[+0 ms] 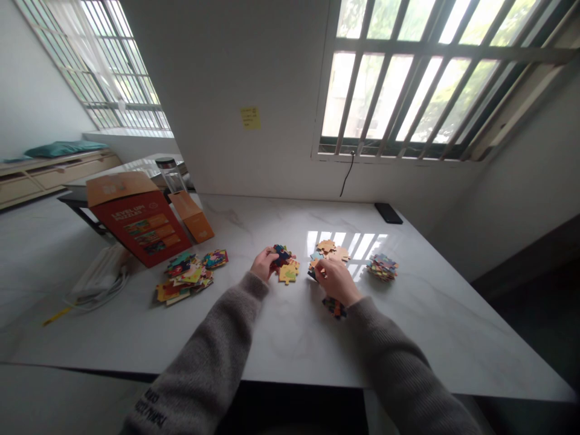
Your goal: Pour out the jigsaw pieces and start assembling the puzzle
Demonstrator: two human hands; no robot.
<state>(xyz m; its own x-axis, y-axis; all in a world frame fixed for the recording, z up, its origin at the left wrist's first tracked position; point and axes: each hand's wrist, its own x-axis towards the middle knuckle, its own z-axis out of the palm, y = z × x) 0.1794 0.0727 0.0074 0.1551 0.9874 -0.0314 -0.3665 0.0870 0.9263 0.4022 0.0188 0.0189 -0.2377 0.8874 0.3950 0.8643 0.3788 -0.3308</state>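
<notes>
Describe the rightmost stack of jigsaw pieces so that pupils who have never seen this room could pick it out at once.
Start at the white marble table under the barred window. To the right of the person's right hand lies a small stack of jigsaw pieces. It is the pile farthest right, and its multicoloured pieces sit tightly stacked, unlike the loose spreads nearer the hands.

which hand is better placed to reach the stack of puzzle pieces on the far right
Right, most likely: the right hand sits by the tan puzzle pieces, closer to the stack of puzzle pieces, while the left hand rests farther away at the dark puzzle pieces.
</notes>
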